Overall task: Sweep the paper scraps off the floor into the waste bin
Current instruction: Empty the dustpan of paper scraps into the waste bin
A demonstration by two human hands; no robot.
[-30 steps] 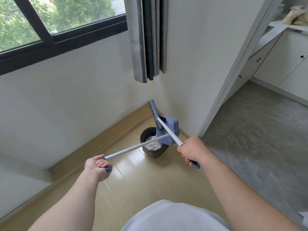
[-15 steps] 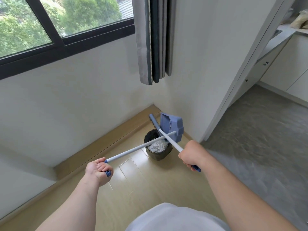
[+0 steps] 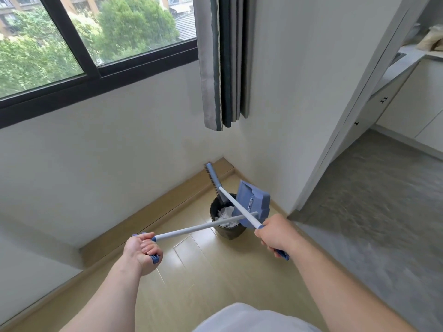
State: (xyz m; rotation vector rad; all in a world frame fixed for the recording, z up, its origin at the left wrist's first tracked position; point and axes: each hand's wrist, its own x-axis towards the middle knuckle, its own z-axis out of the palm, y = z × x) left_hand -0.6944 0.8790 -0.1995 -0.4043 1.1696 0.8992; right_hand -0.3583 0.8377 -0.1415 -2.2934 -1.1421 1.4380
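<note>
Scraps of crumpled white paper (image 3: 224, 213) lie inside the round black waste bin (image 3: 229, 232), at 2 o'clock from the left grip (image 3: 143, 248), which clasps the blue long-handled dustpan (image 3: 254, 203), and at 10 o'clock from the right grip (image 3: 273, 236), which clasps the blue long-handled broom (image 3: 212, 177).

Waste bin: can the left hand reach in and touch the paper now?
Probably not. The left hand grips the dustpan handle, well back from the waste bin, and the dustpan and broom crowd its mouth.
</note>
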